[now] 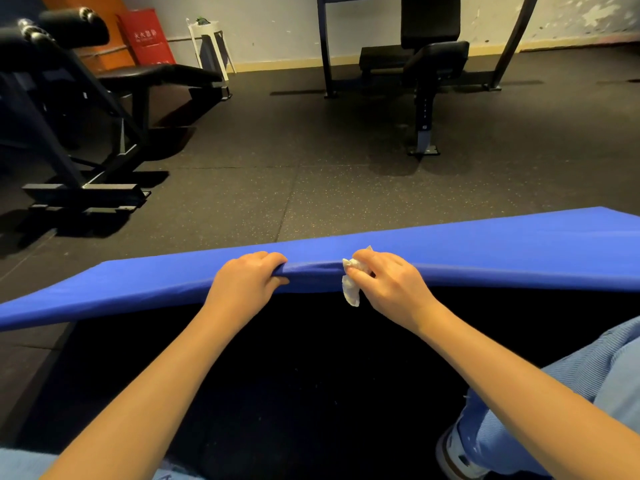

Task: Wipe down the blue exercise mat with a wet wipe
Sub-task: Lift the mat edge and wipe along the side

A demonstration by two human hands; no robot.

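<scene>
Both side edges cut off the mat (485, 251); the right hand (391, 285) half-covers the wipe (351, 292).

The blue exercise mat (485, 258) is lifted up off the dark floor along its near edge, with a crumpled white wet wipe (351, 287) bunched against that edge.

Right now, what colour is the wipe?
White; the head view shows the wipe in the right hand on the blue mat.

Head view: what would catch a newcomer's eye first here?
The bright blue mat across the middle, its near edge lifted. At that edge the left hand grips it, and the right hand holds a crumpled white wipe against it. Black gym benches stand behind.
</scene>
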